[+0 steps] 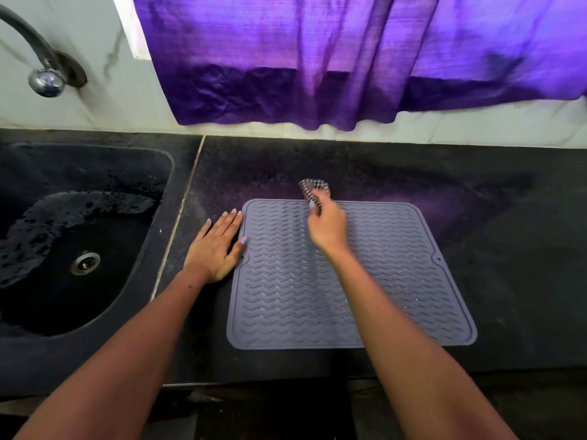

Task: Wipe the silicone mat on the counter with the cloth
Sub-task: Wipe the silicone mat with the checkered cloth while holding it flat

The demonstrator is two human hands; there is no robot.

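Observation:
A grey silicone mat [397,281] with wavy ridges lies flat on the dark counter [508,217]. My right hand [328,225] is over the mat's far edge and grips a small checkered cloth [313,188], which sticks out past that edge; both are blurred. My left hand [217,246] lies flat on the counter with straight fingers, its thumb touching the mat's left edge.
A dark sink [41,249] with a metal drain [85,263] is sunk into the counter on the left. A tap [41,68] hangs over it from the white wall. A purple curtain [349,58] drapes down behind the counter.

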